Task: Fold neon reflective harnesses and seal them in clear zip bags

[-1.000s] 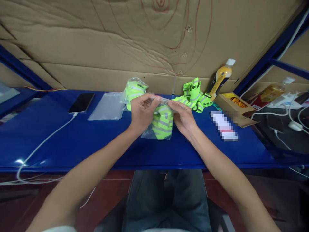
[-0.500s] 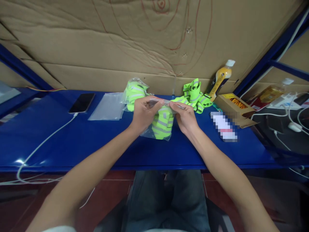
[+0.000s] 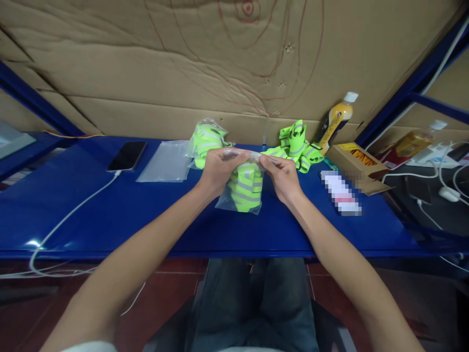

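Observation:
A clear zip bag [image 3: 224, 202] hangs from both my hands, with a folded neon-yellow reflective strap [image 3: 246, 188] inside. My left hand [image 3: 219, 168] pinches the bag's top edge at the left. Along the same edge, my right hand [image 3: 281, 173] grips the right part between thumb and fingers. Just behind my left hand lies another clear bag [image 3: 207, 139] filled with the same neon material. Loose neon-yellow reflective straps [image 3: 296, 144] with black buckles are heaped behind my right hand. Flat clear bags [image 3: 164, 161] rest left of my left hand.
A phone [image 3: 126, 155] on a white cable lies at the left of the blue table [image 3: 110, 215]. To the right stand a yellow drink bottle [image 3: 337, 117] and an open cardboard box [image 3: 362, 164], near a pixelated item [image 3: 340, 193]. Cardboard [image 3: 146, 73] backs the table.
My right thumb has shifted slightly right along the bag's top edge. Both hands keep their hold, and the view has moved a little.

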Tool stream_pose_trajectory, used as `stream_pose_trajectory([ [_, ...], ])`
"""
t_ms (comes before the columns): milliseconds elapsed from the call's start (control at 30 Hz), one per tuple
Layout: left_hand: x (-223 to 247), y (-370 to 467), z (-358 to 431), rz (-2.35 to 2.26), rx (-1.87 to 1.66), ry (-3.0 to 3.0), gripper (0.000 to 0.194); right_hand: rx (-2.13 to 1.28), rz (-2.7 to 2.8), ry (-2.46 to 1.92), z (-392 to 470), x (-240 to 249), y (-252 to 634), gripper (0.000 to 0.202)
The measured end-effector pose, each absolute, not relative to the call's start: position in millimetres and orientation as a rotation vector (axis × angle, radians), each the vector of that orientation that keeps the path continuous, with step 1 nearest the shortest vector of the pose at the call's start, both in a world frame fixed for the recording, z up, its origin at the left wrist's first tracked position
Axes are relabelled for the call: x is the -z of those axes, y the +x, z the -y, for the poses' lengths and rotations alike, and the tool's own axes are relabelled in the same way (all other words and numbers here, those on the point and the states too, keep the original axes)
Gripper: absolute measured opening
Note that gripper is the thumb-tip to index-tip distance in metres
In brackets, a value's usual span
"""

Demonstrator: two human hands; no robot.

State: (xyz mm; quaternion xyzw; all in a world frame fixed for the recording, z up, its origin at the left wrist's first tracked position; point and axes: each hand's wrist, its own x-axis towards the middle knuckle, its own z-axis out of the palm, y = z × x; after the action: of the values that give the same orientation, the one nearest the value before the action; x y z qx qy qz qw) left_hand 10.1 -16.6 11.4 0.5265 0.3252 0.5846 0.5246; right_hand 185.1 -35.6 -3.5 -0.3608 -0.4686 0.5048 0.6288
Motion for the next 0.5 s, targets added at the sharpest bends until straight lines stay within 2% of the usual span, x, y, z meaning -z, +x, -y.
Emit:
stream_pose_trajectory([
  [167,-9.0,7.0,12.2,-0.780,-1.509,1.282,0.025,-1.225,1.089,-0.810,36.5,-0.6,184.2,0.050],
  [333,-9.6,7.5,10.8,-0.798,-1.406,1.246,0.035,-1.191,1.116,-0.826,37.4,-2.4,185.5,0.053],
  [500,-9.3,6.7,10.6,-0.815,-1.454,1.199,0.034,-1.194,1.093,-0.870,36.4,0.3,183.9,0.057],
])
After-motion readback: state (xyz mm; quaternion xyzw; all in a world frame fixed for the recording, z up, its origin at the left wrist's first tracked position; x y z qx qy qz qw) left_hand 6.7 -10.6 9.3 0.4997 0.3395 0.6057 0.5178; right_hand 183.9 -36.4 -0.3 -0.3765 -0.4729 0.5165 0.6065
